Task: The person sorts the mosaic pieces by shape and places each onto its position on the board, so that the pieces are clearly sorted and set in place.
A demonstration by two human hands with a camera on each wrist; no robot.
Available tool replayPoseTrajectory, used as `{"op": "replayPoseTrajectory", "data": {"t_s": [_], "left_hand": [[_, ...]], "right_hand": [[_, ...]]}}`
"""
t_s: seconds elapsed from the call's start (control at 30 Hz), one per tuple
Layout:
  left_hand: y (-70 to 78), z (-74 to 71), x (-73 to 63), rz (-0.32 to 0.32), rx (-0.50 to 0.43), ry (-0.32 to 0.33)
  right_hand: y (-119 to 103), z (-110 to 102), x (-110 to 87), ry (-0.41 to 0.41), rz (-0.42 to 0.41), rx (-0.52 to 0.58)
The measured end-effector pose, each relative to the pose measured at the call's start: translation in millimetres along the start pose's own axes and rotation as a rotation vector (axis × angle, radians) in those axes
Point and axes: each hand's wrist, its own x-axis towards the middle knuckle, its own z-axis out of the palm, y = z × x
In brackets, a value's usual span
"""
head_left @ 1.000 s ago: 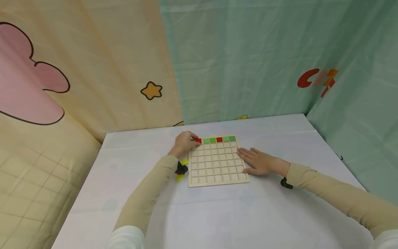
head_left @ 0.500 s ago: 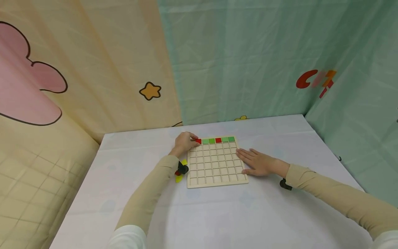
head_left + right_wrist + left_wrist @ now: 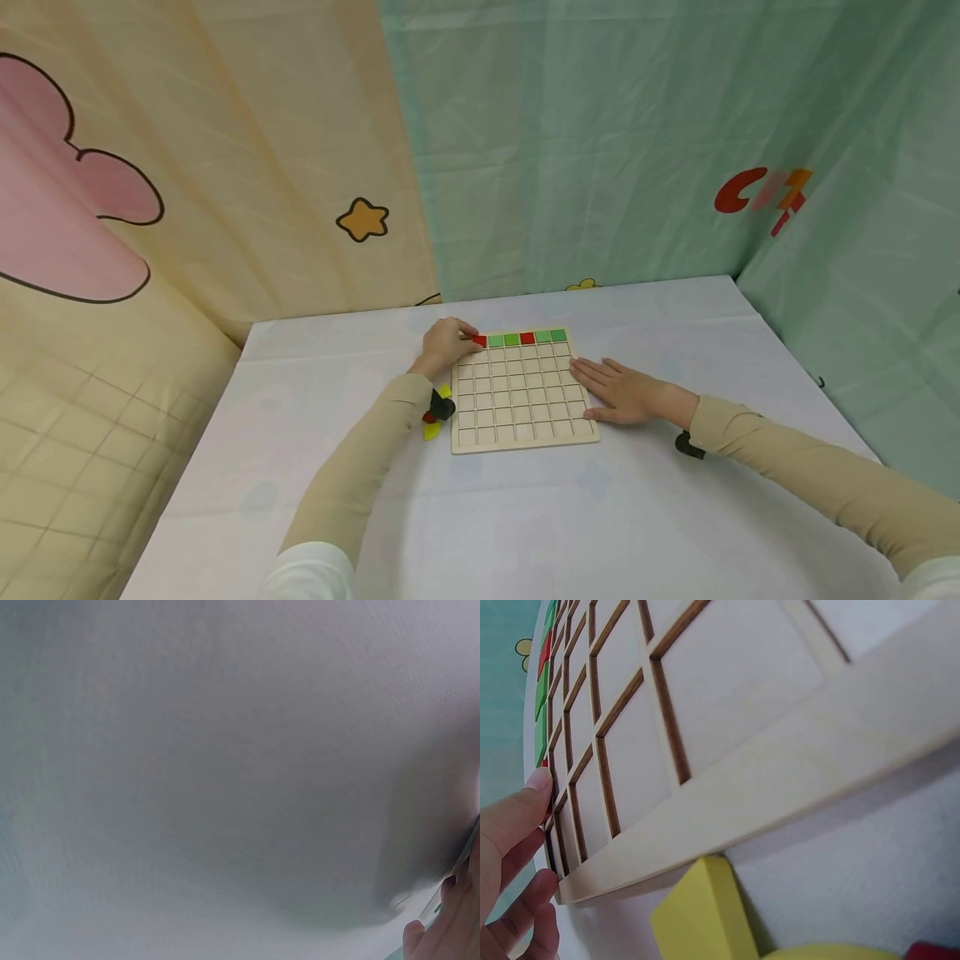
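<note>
A pale wooden grid board (image 3: 525, 408) lies on the table, its far row bearing red and green square tiles. At that row's left end, my left hand (image 3: 441, 343) pinches a red tile (image 3: 480, 341) between thumb and forefinger. The left wrist view has the thumb (image 3: 538, 780) right at the tile's edge, with most of the tile hidden behind it. Flat along the board's right edge rests my right hand (image 3: 624, 392), fingers straight. Only part of that hand (image 3: 454, 922) shows in the right wrist view's lower corner.
Loose yellow tiles (image 3: 431, 431) and a red piece (image 3: 934, 951) lie left of the board, partly behind the left wrist's black camera (image 3: 442, 408). A white cloth (image 3: 540, 517) covers the table. Printed curtains (image 3: 480, 167) stand behind it and at the sides.
The head view has shifted very slightly. Both hands, the red tile and the board hold practically the same places.
</note>
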Motion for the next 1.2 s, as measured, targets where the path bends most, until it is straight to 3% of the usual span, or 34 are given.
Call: {"op": "replayPoseTrajectory", "data": {"t_s": [0.4,0.83,1.2], "left_hand": [[1.7,-2.2,-6.9,-0.037,-0.013,0.001],[-1.3,-3.1,-11.4,-0.017,-0.053,0.008],[3.7,-16.3,-23.2,-0.029,-0.075,0.056]], "right_hand": [[0,3,3.7,0.02,-0.017,-0.021],[-2,1,4.8,0.007,-0.014,-0.022],[2,3,2.1,0.0,0.007,-0.016]]}}
